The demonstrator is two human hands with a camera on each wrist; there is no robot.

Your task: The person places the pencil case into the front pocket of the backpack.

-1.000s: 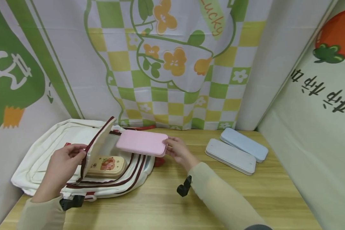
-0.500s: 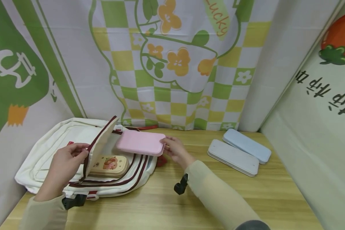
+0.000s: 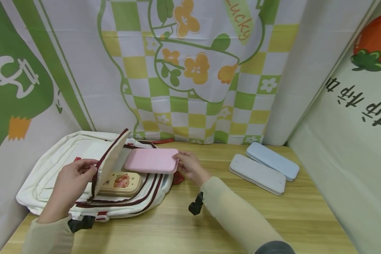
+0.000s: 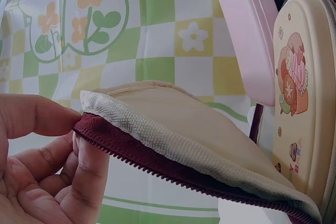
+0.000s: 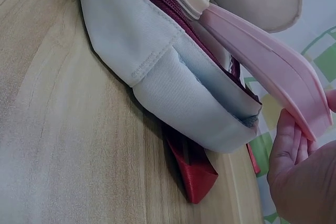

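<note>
A white backpack [image 3: 60,148] with dark red zippers lies on the table at the left. My left hand [image 3: 73,181] pinches the zippered edge of its flap [image 4: 173,145] between thumb and fingers and holds the flap raised. Inside the opening lies a cream pencil case [image 3: 122,183] with a cartoon print. My right hand [image 3: 190,165] grips the right end of a pink pencil case [image 3: 150,160], thumb on top and fingers beneath. The pink case's left end reaches over the open compartment, behind the cream case. In the right wrist view the pink case [image 5: 268,66] slants down toward the opening.
Two flat cases, one white [image 3: 257,173] and one light blue [image 3: 273,160], lie side by side at the right of the wooden table [image 3: 190,225]. A red strap [image 5: 191,174] sticks out from under the backpack. Printed curtains [image 3: 197,116] stand behind and at both sides.
My right hand has moved the pink pencil case slightly left and lower over the backpack opening. The left hand keeps the flap raised in about the same place.
</note>
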